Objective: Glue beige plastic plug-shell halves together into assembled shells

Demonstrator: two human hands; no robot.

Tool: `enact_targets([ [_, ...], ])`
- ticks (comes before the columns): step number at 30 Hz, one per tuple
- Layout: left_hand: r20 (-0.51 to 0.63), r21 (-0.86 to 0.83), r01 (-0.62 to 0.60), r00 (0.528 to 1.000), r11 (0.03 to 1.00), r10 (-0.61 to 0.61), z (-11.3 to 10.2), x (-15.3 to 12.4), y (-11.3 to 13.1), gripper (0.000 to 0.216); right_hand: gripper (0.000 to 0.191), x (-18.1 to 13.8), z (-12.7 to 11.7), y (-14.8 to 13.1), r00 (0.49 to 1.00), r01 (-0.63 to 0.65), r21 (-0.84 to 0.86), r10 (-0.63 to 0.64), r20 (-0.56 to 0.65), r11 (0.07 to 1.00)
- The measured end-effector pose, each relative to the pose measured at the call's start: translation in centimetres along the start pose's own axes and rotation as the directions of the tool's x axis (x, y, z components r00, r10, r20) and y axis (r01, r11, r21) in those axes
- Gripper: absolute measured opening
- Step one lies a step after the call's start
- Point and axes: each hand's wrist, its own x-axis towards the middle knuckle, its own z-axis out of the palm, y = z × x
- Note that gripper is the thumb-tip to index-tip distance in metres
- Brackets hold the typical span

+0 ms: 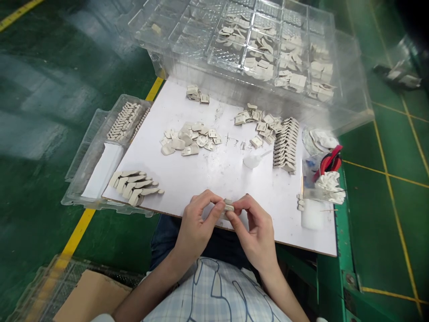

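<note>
1. Clear plastic is what we meet first at the far left: a shallow tray (87, 147) beside the worktop (208, 174), with a row of pale flat pieces (123, 120) standing in it.
2. Just right of that, on the white worktop's near left corner, we see a fanned stack of pale pieces (134, 185).
3. Further in lies a loose heap of rounded pieces (189, 139), and beyond it a small cluster (197, 94) at the far edge.
4. At the near edge, our left hand (197, 226) pinches a small pale piece (229, 207) between thumb and fingertips; the grip is narrow and closed on it.
5. Our right hand (256, 232) meets the same piece from the other side, its fingers closed on it too, so the piece sits between both hands just above the worktop's near edge.
6. To the right we see a scattered group of squarish pieces (259, 123) and a neat overlapping row (286, 145).
7. Far behind stands a clear compartment box (234, 40) holding more pieces.
8. At the right edge sit a white cup (312, 214) and a clear holder with red-handled tools (330, 162).
</note>
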Motion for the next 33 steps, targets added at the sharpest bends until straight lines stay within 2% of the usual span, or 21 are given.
enact_targets([
  [3, 0.019, 0.009, -0.008, 1.000, 1.000, 0.007, -0.2, -0.2, 0.0, 0.028, 0.018, 0.2, -0.3, -0.1, 0.995, -0.097, 0.094, 0.094, 0.030, 0.991],
  [7, -0.006, 0.063, -0.027, 1.000, 0.998, 0.028, 0.0, -0.7, 0.1, 0.018, 0.021, 0.3, -0.6, -0.3, 0.987, -0.159, 0.171, 0.150, 0.065, 0.972],
  [13, -0.028, 0.130, -0.067, 0.997, 0.989, 0.071, 0.3, -0.7, 0.1, 0.017, 0.018, 0.0, -0.2, 0.0, 0.991, -0.133, 0.175, 0.132, 0.022, 0.976],
  [17, -0.047, 0.089, -0.081, 0.995, 0.993, 0.086, 0.3, -0.8, -0.3, 0.017, 0.017, -0.1, 0.0, -0.1, 0.996, -0.090, 0.141, 0.087, 0.027, 0.986],
  [23, -0.020, -0.059, -0.010, 1.000, 0.998, 0.009, -0.1, -0.4, -0.5, 0.026, 0.007, 0.1, 0.3, -0.1, 0.997, 0.080, -0.024, -0.080, 0.012, 0.996],
  [25, 0.000, -0.109, 0.012, 1.000, 0.994, -0.012, -0.3, -0.2, -0.6, 0.029, 0.008, 0.3, 0.4, 0.2, 0.998, 0.059, -0.015, -0.059, -0.007, 0.998],
  [29, -0.015, -0.204, 0.104, 0.994, 0.973, -0.109, -0.2, -0.1, -0.9, 0.025, 0.015, 0.7, 0.2, 1.3, 0.998, -0.061, 0.102, 0.061, 0.006, 0.993],
  [31, -0.058, -0.249, 0.146, 0.985, 0.957, -0.165, -0.1, -0.2, -1.2, 0.028, 0.027, 0.6, 0.1, 1.8, 0.997, -0.073, 0.132, 0.070, 0.021, 0.989],
  [33, -0.083, -0.290, 0.161, 0.978, 0.943, -0.192, -0.2, -0.3, -1.4, 0.032, 0.030, 0.4, -0.1, 2.0, 0.997, -0.060, 0.117, 0.054, 0.057, 0.991],
])
